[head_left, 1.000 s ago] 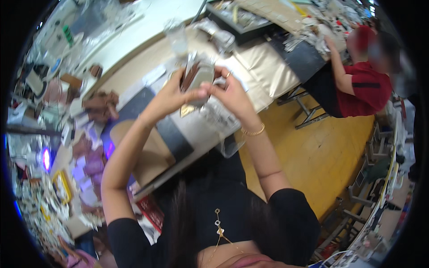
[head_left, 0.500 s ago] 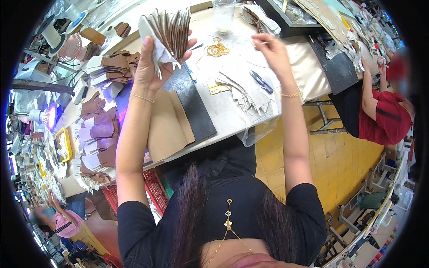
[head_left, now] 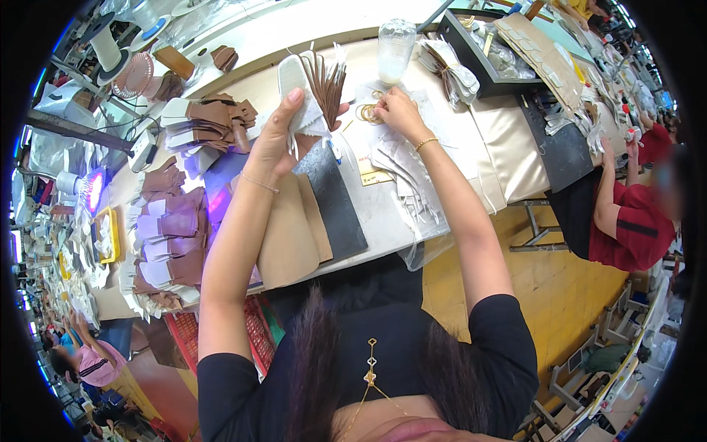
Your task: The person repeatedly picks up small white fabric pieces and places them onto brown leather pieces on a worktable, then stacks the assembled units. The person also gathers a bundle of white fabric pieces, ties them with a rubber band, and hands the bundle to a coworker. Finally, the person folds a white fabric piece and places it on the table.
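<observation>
A fanned stack of brown and white leather pieces (head_left: 324,85) stands upright in my left hand (head_left: 276,140), the thumb over its white face and fingers round the back. My right hand (head_left: 401,116) is lowered to the worktop, its bent fingertips pinching at a small pile of yellow rubber bands (head_left: 366,113). How many bands the fingers hold is hidden. A clear plastic cup (head_left: 395,51) stands just beyond this hand. Beneath and left of my right forearm lie white strips (head_left: 401,173) and a yellow card (head_left: 375,177).
Stacks of brown and white pieces (head_left: 173,225) cover the left of the table. A tied bundle (head_left: 451,72) and a black tray (head_left: 490,62) sit at the far right. Brown sheet material (head_left: 287,243) overhangs the front edge. A co-worker in red (head_left: 626,214) works at the right.
My right hand has come down and left onto the rubber bands; its forearm now covers the thread snips. My left hand, still gripping the stack, appears lower and further right as the view shifted.
</observation>
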A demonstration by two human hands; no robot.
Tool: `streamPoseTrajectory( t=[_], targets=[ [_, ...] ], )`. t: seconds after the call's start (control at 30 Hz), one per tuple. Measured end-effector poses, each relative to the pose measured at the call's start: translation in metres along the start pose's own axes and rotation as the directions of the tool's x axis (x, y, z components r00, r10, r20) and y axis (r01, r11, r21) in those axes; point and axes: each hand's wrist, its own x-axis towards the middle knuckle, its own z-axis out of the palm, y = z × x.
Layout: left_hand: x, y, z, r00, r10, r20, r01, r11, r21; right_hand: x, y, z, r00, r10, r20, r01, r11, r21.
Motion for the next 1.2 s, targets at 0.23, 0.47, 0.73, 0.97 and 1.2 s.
streamPoseTrajectory(
  t=[0.23,0.47,0.73,0.97,1.2],
  targets=[
    [0.0,-0.001,0.001,0.999,-0.04,0.025,0.04,0.999,-0.032,0.001,0.014,-0.043,0.998,-0.003,0.059,-0.021,0.913,0.408],
    [-0.002,-0.001,0.001,0.992,-0.066,0.11,0.079,0.991,-0.11,-0.027,-0.022,-0.075,0.998,-0.041,0.056,-0.035,0.396,0.918],
    [-0.003,-0.001,-0.004,0.99,-0.074,0.12,0.087,0.991,-0.101,-0.04,-0.047,-0.091,0.992,-0.001,0.124,-0.122,0.141,0.982],
    [-0.007,-0.002,0.002,0.985,-0.054,0.166,0.078,0.987,-0.139,-0.066,-0.036,-0.103,0.922,0.303,-0.242,0.119,0.374,0.92],
    [-0.006,-0.001,0.001,0.983,-0.08,0.165,0.091,0.994,-0.059,0.021,0.073,-0.134,0.834,0.122,-0.538,-0.288,0.928,-0.237]
  ],
)
